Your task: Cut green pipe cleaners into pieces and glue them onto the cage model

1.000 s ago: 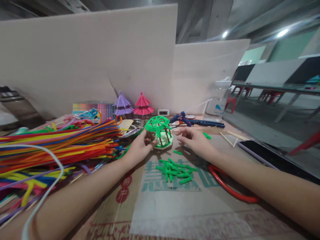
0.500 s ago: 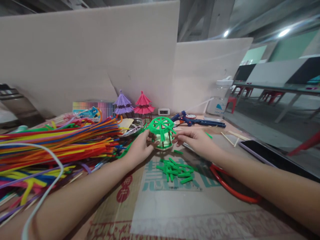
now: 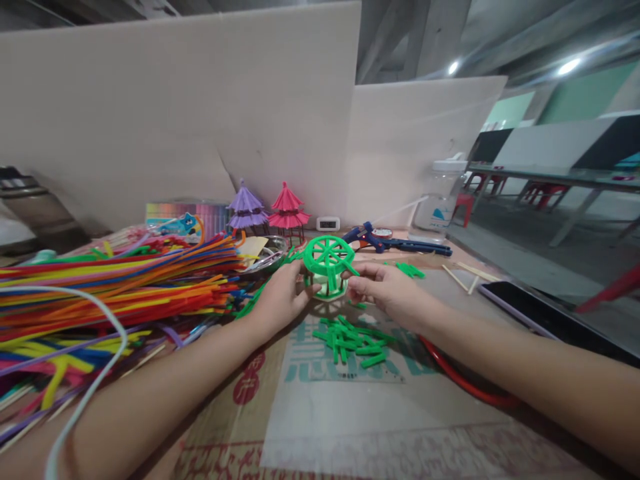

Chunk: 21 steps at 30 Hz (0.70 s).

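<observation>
A small model pavilion (image 3: 329, 256) stands in the middle of the table, with a green spoked round roof, thin brown posts and a pale base. Green strips hang down or stick out from the roof's near side. My left hand (image 3: 286, 293) grips its left side, thumb near the posts. At the right side my right hand (image 3: 383, 287) has its fingers closed on the model, beside a strip that sticks out; the fingertips are partly hidden. Just in front lies a loose pile of short green pipe cleaner pieces (image 3: 353, 341).
Bundles of coloured pipe cleaners (image 3: 125, 280) fill the left. Behind stand a purple model pavilion (image 3: 244, 205), a pink one (image 3: 287, 207) and a small digital clock (image 3: 328, 224). A blue glue gun (image 3: 369, 237), a clear bottle (image 3: 434, 200) and a phone (image 3: 540, 310) are to the right.
The model's roof has tipped towards me and shifted slightly right. My right hand has moved a little left and down, closing in on the model's right side.
</observation>
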Each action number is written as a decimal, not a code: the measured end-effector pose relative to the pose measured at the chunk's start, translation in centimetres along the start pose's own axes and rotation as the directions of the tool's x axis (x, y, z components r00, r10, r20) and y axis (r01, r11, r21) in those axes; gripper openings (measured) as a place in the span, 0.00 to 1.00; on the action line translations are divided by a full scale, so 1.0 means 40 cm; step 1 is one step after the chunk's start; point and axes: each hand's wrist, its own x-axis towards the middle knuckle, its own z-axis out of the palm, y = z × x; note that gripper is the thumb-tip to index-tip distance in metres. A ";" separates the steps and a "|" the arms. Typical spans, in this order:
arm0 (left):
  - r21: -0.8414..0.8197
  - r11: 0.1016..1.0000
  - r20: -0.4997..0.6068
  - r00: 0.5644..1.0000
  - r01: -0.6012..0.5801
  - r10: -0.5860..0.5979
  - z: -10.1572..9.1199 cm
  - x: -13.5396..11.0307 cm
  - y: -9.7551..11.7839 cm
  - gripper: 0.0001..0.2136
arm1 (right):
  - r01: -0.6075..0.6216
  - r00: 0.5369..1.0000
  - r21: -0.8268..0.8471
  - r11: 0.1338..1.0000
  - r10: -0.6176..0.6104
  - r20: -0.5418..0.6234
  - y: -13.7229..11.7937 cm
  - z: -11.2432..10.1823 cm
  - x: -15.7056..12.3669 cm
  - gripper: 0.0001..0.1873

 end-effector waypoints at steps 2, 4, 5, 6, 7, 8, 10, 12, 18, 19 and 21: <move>0.017 1.000 0.004 1.000 -0.003 0.003 0.000 -0.001 0.000 0.17 | -0.026 1.000 0.055 0.998 0.026 0.018 0.002 0.003 -0.002 0.14; 0.015 1.000 0.002 1.000 0.001 -0.001 0.002 -0.002 -0.002 0.17 | -0.086 0.996 0.088 0.992 0.083 0.043 0.007 0.004 -0.002 0.16; 0.001 1.000 -0.001 1.000 0.006 -0.006 0.002 -0.001 -0.003 0.16 | -0.112 0.993 0.079 0.991 0.108 0.052 0.010 0.003 -0.001 0.17; -0.023 1.000 -0.006 1.000 0.012 -0.013 0.003 -0.001 -0.005 0.15 | -0.122 0.991 0.052 0.991 0.119 0.056 0.012 0.001 0.000 0.17; -0.055 0.998 -0.010 1.000 0.021 -0.022 0.004 -0.001 -0.006 0.15 | -0.116 0.992 0.014 0.993 0.115 0.055 0.014 -0.003 0.002 0.17; -0.089 0.996 -0.016 0.999 0.031 -0.032 0.005 0.000 -0.007 0.14 | -0.100 0.994 -0.027 0.995 0.102 0.050 0.015 -0.008 0.005 0.17; -0.149 0.988 -0.026 0.998 0.048 -0.053 0.006 0.001 -0.008 0.14 | -0.062 0.998 -0.082 0.995 0.065 0.026 0.015 -0.023 0.014 0.16; -0.177 0.982 -0.032 0.997 0.060 -0.066 0.007 0.001 -0.008 0.13 | -0.037 0.999 -0.078 0.996 0.037 -0.007 0.014 -0.043 0.026 0.15; -0.186 0.981 -0.019 0.998 0.055 -0.059 0.006 0.001 -0.007 0.16 | -0.001 0.997 -0.002 1.000 0.001 -0.077 0.013 -0.095 0.056 0.15; -0.186 0.981 -0.019 0.998 0.056 -0.060 0.007 0.001 -0.008 0.16 | 0.002 0.996 -0.012 1.000 -0.003 -0.085 0.013 -0.098 0.057 0.14; -0.181 0.982 -0.017 0.998 0.058 -0.062 0.007 0.001 -0.009 0.16 | 0.017 0.995 -0.055 0.998 -0.022 -0.098 0.010 -0.100 0.056 0.13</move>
